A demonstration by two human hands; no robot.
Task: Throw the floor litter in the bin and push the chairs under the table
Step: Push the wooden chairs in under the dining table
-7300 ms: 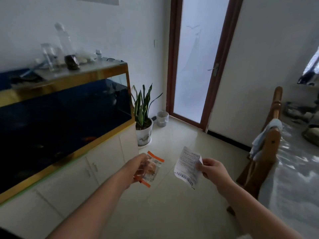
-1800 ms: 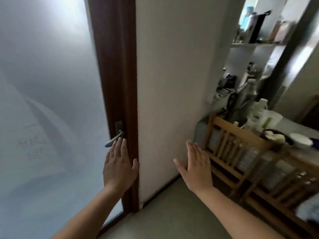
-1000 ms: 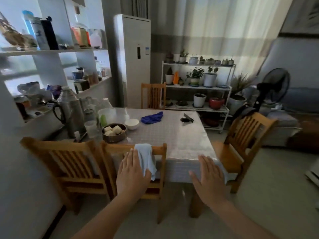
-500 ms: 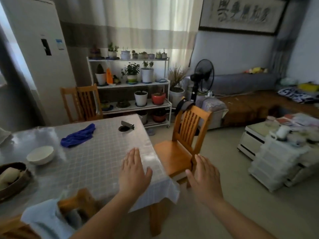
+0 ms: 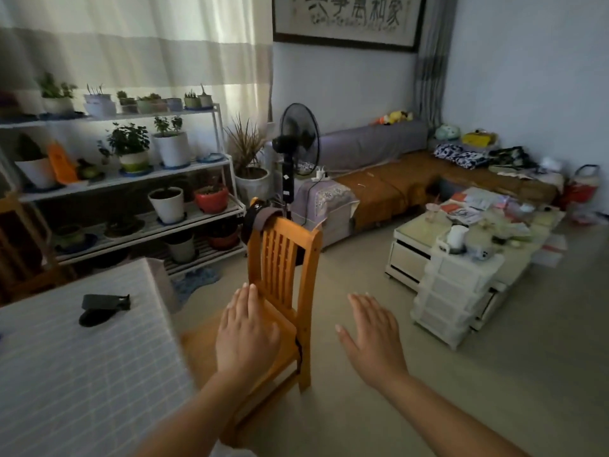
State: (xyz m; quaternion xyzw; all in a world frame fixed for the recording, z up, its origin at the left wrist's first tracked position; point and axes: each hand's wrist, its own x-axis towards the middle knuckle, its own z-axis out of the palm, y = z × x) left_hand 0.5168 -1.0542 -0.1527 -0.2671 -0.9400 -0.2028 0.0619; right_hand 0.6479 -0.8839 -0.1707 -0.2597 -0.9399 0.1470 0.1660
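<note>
Both hands empty now: left hand flat and spread over the seat of the wooden chair, right hand spread wide over bare floor just right of the chair. Cannot tell if the left palm touches the seat. Wrapper and paper slip I was carrying 7 s ago are gone from my hands, so litter half reads as done; bin not in view now. Since then I've turned from the door past the two chairs on the near side to this one. Chair sits at the table corner, seat only partly under the cloth edge, back angled away, dark cap hung on the top rail. Still out, so it's the next push. Black clip lies on the table left of the chair. Beyond the chair: fan, plant shelf behind the table, sofa further back.
</note>
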